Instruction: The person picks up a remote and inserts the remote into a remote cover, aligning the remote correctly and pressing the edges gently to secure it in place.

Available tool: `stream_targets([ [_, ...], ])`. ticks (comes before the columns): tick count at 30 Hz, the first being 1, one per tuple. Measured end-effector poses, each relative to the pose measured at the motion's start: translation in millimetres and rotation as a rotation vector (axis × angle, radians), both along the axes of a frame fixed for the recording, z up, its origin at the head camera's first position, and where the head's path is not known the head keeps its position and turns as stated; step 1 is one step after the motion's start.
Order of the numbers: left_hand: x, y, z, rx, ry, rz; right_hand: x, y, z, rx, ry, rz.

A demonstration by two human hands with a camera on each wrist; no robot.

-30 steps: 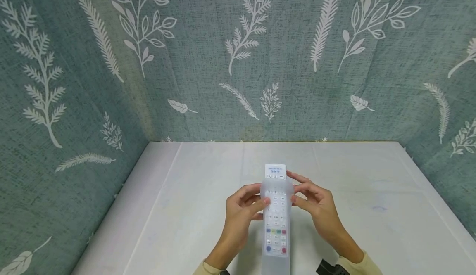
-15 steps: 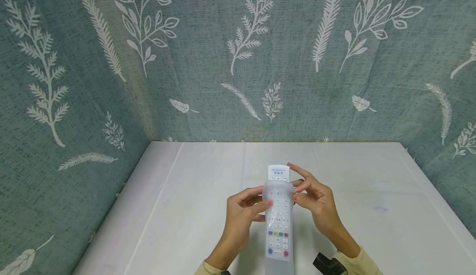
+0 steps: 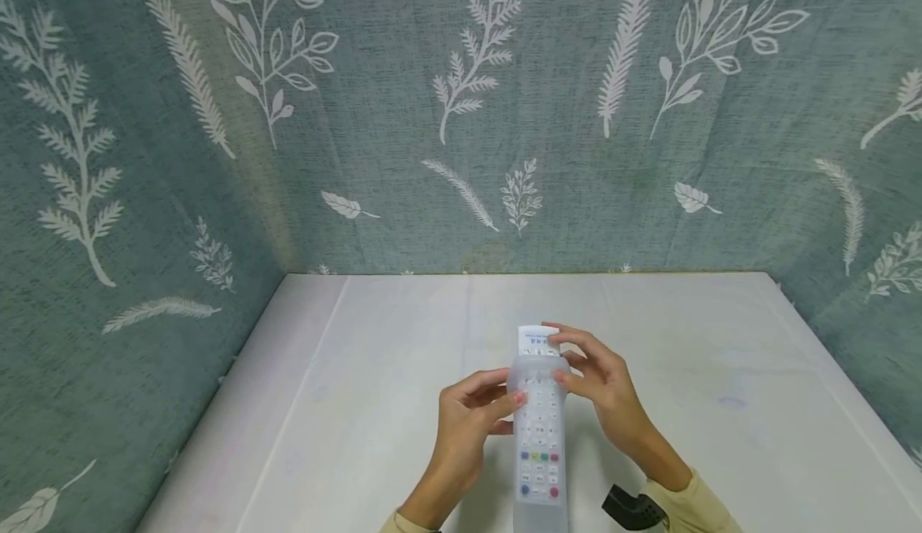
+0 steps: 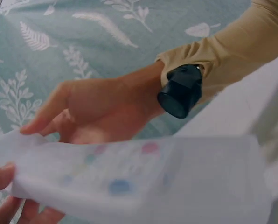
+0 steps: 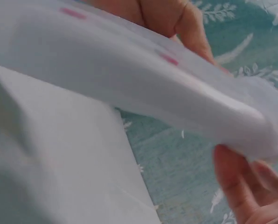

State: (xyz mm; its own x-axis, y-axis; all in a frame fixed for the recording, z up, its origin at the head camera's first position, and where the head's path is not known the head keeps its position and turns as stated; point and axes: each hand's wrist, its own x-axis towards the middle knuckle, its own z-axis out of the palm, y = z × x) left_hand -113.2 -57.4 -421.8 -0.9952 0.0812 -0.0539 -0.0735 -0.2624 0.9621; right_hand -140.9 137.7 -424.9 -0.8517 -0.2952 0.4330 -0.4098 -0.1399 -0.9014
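A white remote control (image 3: 535, 341) is inside a translucent sleeve-like cover (image 3: 542, 517), with its printed top end sticking out of the cover's mouth. Its buttons show through, including a coloured row. My left hand (image 3: 464, 425) grips the cover's left side near the mouth, thumb on the front and fingers behind. From the right, my right hand (image 3: 601, 381) pinches the cover's mouth, its thumb on the front edge and a finger over the remote's exposed top. In the left wrist view the cover (image 4: 213, 177) runs across the foreground, and its lower end extends past the buttons.
A white table (image 3: 360, 405) lies under the hands. Green leaf-patterned fabric (image 3: 389, 117) rises behind and along both sides. A black wrist device (image 3: 634, 509) sits at my right sleeve, seen also as a dark cylinder (image 4: 181, 91) in the left wrist view.
My right hand has shifted from the cover's side edge onto its front, its finger now across the remote's top end. The left hand keeps its grip. Remote and cover sit slightly lower in view.
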Motion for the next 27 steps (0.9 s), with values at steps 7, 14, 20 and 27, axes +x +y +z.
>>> stream_targets([
  [7, 0.6, -4.0, 2.0, -0.002, 0.016, -0.007, 0.3, -5.9, 3.0, 0.086, 0.017, -0.038],
  [14, -3.3, -1.7, 6.3, -0.004, 0.047, -0.014, 3.2, -2.4, 6.1, 0.154, 0.055, -0.071],
  [20, -5.2, 3.5, 9.0, -0.001, 0.062, -0.009, 5.4, -0.9, 8.4, 0.174, 0.032, -0.069],
  [27, -5.2, 3.1, 9.0, -0.062, 0.028, -0.054, 5.9, -0.9, 2.6, 0.094, -0.030, -0.106],
])
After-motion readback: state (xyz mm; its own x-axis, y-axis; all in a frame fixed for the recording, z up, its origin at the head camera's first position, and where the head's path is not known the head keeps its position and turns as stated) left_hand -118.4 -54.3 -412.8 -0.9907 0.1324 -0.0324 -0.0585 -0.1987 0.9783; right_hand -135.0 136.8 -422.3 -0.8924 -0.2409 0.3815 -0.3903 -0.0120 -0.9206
